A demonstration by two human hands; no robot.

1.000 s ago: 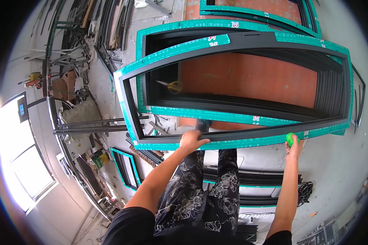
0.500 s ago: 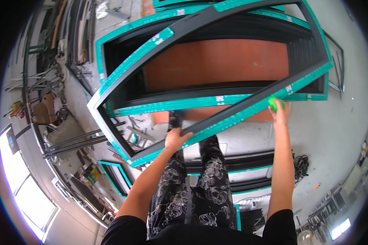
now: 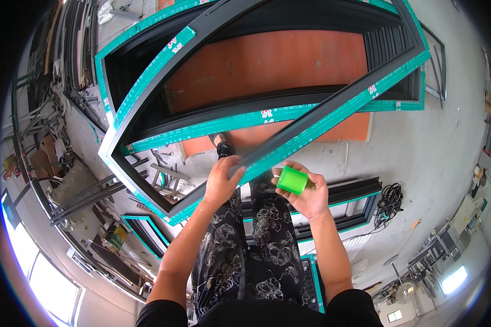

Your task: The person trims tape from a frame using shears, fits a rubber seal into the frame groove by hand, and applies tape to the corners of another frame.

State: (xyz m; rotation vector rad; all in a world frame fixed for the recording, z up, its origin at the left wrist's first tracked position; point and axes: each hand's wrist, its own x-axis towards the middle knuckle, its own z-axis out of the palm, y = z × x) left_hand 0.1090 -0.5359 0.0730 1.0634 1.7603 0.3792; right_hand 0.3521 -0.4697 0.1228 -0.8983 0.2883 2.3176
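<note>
A long dark window or door frame (image 3: 289,139), its outer edge covered with teal printed film, lies slanted over a stack of similar frames (image 3: 202,132). My left hand (image 3: 221,177) is on the near bar of the slanted frame, toward its left end, with fingers and thumb closed about the bar. Some of those fingertips are smeared or hidden. Below the same bar, my right hand (image 3: 311,199) is turned palm up and apart from the frame. Its fingers curl round a short, bright green cylinder (image 3: 292,180) with a pale loop at its left side.
The stacked frames sit over a reddish-brown board (image 3: 267,68). By my legs lie more dark frames (image 3: 343,199), with a coil of black cable (image 3: 390,201) to their right. Long bars (image 3: 87,199) stick out at the left. Beyond them is a cluttered rack of profiles (image 3: 73,60).
My right hand has left the frame's edge and come down and left toward my body, turning palm up with the green cylinder. The left hand stays at the bar. The view has shifted slightly.
</note>
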